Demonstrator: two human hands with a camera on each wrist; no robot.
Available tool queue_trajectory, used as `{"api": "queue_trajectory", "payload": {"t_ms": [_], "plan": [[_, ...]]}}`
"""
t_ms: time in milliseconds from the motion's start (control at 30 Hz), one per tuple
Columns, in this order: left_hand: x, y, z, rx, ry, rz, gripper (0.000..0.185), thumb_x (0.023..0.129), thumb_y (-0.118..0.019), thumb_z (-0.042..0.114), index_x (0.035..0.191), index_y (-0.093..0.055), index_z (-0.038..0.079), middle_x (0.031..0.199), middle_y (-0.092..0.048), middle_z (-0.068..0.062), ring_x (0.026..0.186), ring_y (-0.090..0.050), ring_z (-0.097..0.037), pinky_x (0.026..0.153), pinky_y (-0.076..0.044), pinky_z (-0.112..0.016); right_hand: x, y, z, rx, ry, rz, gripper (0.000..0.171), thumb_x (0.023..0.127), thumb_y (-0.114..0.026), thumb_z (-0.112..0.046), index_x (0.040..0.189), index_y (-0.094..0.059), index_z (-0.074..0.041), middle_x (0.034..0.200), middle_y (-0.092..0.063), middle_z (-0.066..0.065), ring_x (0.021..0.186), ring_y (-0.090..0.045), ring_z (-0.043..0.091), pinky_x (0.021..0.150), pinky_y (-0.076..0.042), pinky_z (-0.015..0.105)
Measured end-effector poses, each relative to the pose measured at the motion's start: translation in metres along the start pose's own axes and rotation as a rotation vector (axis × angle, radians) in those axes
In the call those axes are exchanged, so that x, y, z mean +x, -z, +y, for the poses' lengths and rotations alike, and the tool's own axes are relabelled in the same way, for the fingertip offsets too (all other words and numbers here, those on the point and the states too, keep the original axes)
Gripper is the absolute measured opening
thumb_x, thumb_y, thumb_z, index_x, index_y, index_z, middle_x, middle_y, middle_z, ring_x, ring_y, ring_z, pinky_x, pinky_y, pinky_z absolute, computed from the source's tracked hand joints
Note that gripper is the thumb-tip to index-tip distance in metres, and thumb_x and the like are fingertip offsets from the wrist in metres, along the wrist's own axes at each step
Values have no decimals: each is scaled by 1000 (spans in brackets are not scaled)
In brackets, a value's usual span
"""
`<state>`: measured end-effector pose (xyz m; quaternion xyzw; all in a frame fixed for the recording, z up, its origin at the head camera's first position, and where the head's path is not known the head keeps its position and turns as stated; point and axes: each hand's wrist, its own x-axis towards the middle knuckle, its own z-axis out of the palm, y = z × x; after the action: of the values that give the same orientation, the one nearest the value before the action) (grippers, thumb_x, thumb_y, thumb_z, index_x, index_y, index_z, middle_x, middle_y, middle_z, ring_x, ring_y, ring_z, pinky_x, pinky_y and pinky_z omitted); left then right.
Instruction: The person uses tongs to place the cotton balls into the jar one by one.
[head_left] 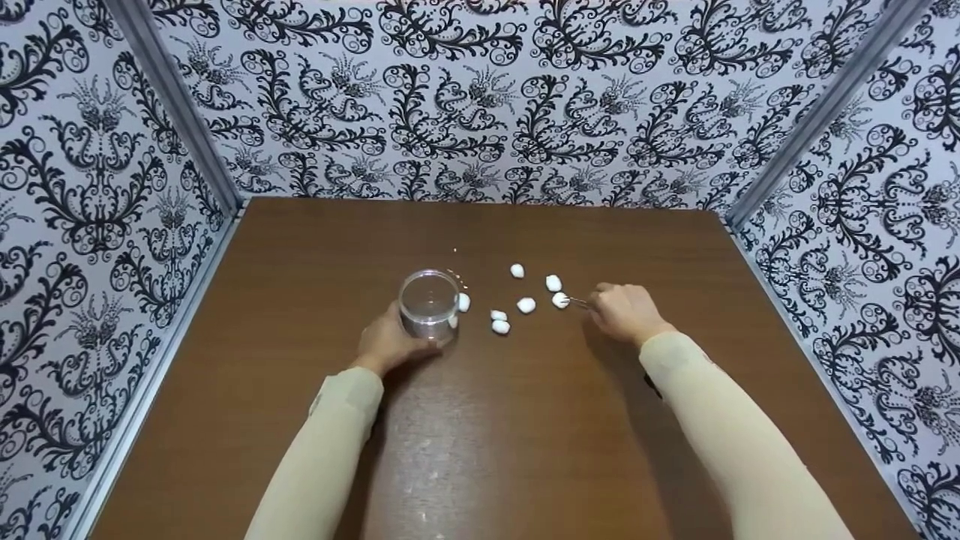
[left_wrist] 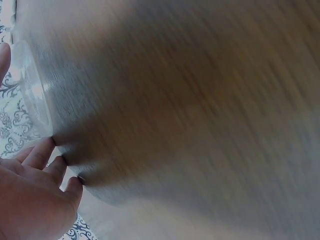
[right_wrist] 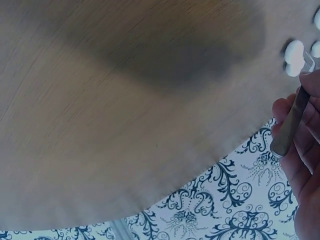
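White balls [head_left: 526, 305], brown table [head_left: 525, 420], patterned walls [head_left: 480, 105]

Room on near tabletop [head_left: 517, 435]; white balls [head_left: 526, 305] obstruct path beside jar [head_left: 429, 304].

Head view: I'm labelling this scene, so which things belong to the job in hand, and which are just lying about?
Likely in the job:
clear container, gripped by the left hand
metal tool, in the right hand
white balls, one at the tool's tip

Likely just lying about:
pale specks near the container, too small to identify
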<state>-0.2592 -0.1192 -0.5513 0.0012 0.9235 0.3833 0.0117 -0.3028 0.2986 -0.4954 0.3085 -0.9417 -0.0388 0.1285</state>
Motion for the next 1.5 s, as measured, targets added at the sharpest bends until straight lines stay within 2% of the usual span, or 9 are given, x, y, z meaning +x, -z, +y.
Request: {"api": "queue_trajectory", "payload": {"t_ms": [300, 600, 833, 1100, 1300, 1500], "plan": [[0, -1, -1, -4, -4, 5, 104, 60, -93, 47, 143, -46, 5, 125, -64, -17, 114, -59, -38, 96, -44, -50, 0, -4, -3, 4, -23, -43, 8, 83, -76, -15, 81, -72, -7, 75, -61, 7, 61, -61, 33, 53, -49, 53], [0, 0, -1, 1, 1, 0, 107, 61, -92, 48, 145, -43, 5, 134, -59, -15, 121, -55, -37, 101, -41, -50, 3, -6, -1, -21, 3, -21, 12, 84, -79, -20, 82, -74, -9, 73, -61, 6, 60, -62, 29, 52, -51, 49], [-3, 1, 1, -17, 13, 9, 106, 59, -93, 48, 142, -45, 5, 132, -61, -16, 119, -56, -38, 100, -42, -50, 5, -5, -2, -28, 12, -48, 17, 84, -79, -19, 77, -69, -7, 72, -60, 7, 58, -60, 29, 50, -51, 49], [-2, 1, 3, -22, -7, 12, 105, 60, -93, 47, 144, -45, 4, 130, -61, -17, 118, -57, -39, 99, -43, -51, 3, -7, -6, -47, -28, -71, 15, 85, -76, -17, 76, -69, -7, 71, -58, 7, 55, -58, 28, 49, -50, 47], [-2, 1, 4, -22, -7, 7, 104, 60, -94, 46, 143, -47, 5, 129, -63, -15, 117, -57, -37, 99, -43, -49, 3, -9, -8, -59, -34, -31, 11, 85, -71, -13, 75, -72, -7, 69, -58, 6, 49, -52, 25, 44, -48, 47], [-2, 2, 3, -7, 1, -1, 105, 61, -93, 48, 144, -45, 4, 131, -61, -16, 119, -56, -37, 101, -41, -50, 3, -5, -5, -61, 2, 41, 8, 82, -72, -10, 75, -75, -10, 71, -61, 4, 45, -49, 22, 42, -46, 46]]}}
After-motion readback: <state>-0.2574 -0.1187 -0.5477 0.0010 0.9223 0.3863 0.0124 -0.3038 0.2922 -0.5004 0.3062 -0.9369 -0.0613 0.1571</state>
